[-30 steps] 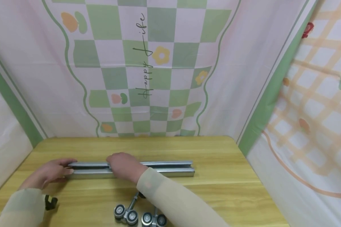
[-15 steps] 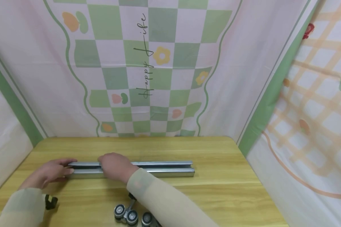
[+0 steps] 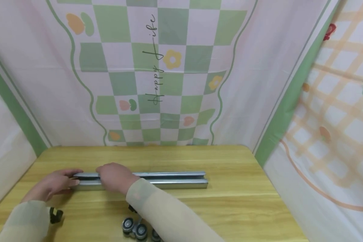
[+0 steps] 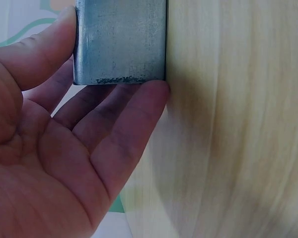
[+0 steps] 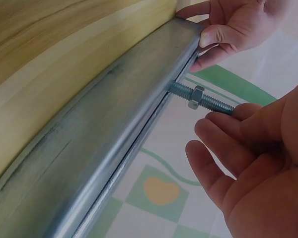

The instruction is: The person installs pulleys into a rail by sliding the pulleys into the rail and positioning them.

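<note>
A silver metal channel rail lies lengthwise on the table, its slot facing up. My left hand grips the rail's left end. In the left wrist view, the thumb lies along one side and the fingers reach round the squared end. Over the rail's left half, my right hand pinches the tip of a threaded bolt. The bolt stands out of the slot and carries a hex nut partway along. Whatever the bolt joins inside the rail is hidden.
A roller trolley with wheels sits near the table's front, and another roller shows partly behind the right sleeve. The wooden table ends at patterned cloth behind it.
My right hand has slid left along the rail with the bolt, closer to my left hand. The left hand and the rail have stayed in place. The right sleeve now covers more of the second roller.
</note>
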`<state>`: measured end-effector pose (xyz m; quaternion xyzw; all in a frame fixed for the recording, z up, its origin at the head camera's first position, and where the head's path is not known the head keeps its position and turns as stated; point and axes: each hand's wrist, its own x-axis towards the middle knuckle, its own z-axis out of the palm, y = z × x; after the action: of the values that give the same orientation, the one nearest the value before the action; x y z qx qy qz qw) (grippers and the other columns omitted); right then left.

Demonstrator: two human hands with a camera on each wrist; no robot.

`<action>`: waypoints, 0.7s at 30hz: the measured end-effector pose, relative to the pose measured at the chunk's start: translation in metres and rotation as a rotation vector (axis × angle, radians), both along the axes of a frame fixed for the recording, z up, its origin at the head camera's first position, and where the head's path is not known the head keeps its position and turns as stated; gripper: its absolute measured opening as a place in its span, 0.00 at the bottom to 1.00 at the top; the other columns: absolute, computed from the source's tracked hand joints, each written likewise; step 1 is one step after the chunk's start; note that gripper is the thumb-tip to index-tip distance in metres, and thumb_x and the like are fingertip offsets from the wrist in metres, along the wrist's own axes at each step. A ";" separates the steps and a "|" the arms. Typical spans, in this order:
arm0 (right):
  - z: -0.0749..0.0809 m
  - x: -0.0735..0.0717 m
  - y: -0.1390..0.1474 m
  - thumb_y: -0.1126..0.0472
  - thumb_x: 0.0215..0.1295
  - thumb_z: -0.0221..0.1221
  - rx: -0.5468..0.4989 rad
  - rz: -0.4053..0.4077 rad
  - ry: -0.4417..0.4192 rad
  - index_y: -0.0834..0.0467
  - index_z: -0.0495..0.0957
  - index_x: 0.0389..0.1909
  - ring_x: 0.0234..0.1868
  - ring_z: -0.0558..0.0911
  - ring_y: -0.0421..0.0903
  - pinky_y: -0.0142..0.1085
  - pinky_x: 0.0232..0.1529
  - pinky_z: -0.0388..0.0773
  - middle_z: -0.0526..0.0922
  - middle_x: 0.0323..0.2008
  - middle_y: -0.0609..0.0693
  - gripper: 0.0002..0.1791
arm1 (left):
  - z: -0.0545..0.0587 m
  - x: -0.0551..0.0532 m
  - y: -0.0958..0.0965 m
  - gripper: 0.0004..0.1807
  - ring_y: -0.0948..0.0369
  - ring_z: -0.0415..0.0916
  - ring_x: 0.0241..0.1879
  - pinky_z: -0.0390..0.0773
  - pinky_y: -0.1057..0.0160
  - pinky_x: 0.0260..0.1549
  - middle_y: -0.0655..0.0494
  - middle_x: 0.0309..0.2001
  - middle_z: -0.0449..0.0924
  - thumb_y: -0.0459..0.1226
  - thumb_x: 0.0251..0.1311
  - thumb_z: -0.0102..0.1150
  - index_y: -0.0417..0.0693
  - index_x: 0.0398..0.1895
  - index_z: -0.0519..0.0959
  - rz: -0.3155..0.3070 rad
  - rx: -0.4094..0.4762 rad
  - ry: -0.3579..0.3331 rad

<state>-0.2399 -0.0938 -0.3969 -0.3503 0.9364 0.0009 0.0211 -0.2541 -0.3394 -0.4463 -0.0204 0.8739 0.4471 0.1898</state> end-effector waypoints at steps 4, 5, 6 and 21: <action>-0.001 -0.001 -0.007 0.58 0.71 0.59 0.018 0.000 -0.004 0.42 0.73 0.66 0.57 0.75 0.32 0.22 0.58 0.69 0.77 0.59 0.33 0.24 | -0.001 0.000 0.000 0.34 0.38 0.70 0.58 0.81 0.47 0.48 0.22 0.67 0.56 0.36 0.66 0.62 0.29 0.71 0.61 -0.011 0.005 0.015; -0.002 -0.001 -0.009 0.58 0.71 0.59 0.023 0.003 -0.002 0.42 0.72 0.67 0.57 0.75 0.32 0.22 0.58 0.69 0.77 0.59 0.33 0.24 | -0.001 0.000 0.000 0.34 0.38 0.70 0.58 0.82 0.47 0.48 0.22 0.67 0.56 0.36 0.66 0.62 0.29 0.70 0.62 -0.007 0.004 0.016; -0.002 -0.001 -0.011 0.58 0.71 0.58 0.024 0.002 -0.005 0.42 0.72 0.67 0.58 0.75 0.31 0.22 0.58 0.69 0.76 0.60 0.33 0.25 | -0.002 0.000 0.000 0.34 0.38 0.70 0.57 0.82 0.47 0.48 0.23 0.67 0.57 0.35 0.65 0.62 0.30 0.70 0.62 -0.004 0.002 0.019; -0.015 -0.002 -0.031 0.57 0.75 0.52 -0.019 -0.004 -0.074 0.40 0.66 0.69 0.53 0.76 0.31 0.29 0.48 0.78 0.73 0.61 0.31 0.24 | -0.005 -0.001 -0.002 0.35 0.36 0.68 0.59 0.80 0.45 0.49 0.23 0.68 0.55 0.35 0.65 0.61 0.30 0.71 0.61 -0.001 0.014 0.021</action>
<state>-0.2415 -0.1251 -0.4118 -0.3485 0.9356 -0.0209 0.0522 -0.2552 -0.3413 -0.4509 -0.0141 0.8727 0.4534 0.1807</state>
